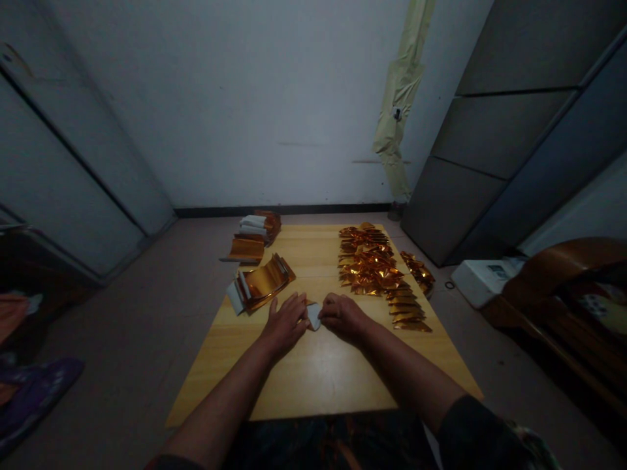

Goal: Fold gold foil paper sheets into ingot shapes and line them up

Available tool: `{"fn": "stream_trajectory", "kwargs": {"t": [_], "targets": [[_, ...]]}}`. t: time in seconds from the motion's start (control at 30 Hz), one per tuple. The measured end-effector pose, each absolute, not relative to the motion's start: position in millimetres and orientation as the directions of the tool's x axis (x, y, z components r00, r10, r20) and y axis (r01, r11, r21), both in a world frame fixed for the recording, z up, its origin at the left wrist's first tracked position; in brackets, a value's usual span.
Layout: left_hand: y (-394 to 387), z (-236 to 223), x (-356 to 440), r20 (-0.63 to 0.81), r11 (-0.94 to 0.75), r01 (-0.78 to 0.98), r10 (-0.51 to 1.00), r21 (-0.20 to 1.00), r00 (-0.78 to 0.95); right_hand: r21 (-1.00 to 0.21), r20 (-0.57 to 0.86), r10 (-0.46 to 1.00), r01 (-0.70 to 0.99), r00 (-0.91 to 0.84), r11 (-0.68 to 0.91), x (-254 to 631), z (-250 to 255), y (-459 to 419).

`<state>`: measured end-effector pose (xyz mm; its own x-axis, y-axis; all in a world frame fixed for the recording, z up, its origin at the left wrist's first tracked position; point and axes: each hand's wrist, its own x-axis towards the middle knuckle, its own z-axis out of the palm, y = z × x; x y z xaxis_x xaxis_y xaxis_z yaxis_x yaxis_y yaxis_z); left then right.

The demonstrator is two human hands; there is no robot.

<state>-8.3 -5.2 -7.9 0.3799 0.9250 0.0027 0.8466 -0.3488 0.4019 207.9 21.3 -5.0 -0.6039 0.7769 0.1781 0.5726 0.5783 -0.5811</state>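
Observation:
A small sheet of foil paper (314, 316), pale side up, lies on the wooden table (313, 385) between my two hands. My left hand (285, 321) rests on the sheet's left side, its fingers stretched out and pressing down. The fingers of my right hand (343, 316) are curled and pinch the sheet's right edge. Left of my left hand sits a stack of gold foil sheets (267, 282), curled at the ends. Folded gold foil pieces (407, 303) stand in a row to the right of my right hand.
A dense pile of folded foil pieces (367, 258) covers the table's back right. More foil stacks (247, 248) lie at its back left corner. A bag of shiny foil (418, 273) sits beyond the right edge. A grey cabinet (470, 156) and wooden chair (553, 307) stand right.

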Motion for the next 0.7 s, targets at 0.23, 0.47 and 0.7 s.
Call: {"fn": "stream_trajectory", "kwargs": {"t": [0.23,0.47,0.7], "targets": [[-3,-18,-11,0.057,-0.379,0.837,0.919,0.394,0.390,-0.780,0.067,0.809,0.475,-0.584,0.407,201,4,17],[-3,-21,-11,0.074,-0.379,0.836,0.921,0.396,0.383,-0.518,-0.070,0.918,0.801,-0.391,0.301,199,19,10],[-3,-21,-11,0.062,-0.370,0.842,0.924,0.393,0.377,-0.364,-0.085,0.954,0.901,-0.287,0.238,173,19,-10]]}}
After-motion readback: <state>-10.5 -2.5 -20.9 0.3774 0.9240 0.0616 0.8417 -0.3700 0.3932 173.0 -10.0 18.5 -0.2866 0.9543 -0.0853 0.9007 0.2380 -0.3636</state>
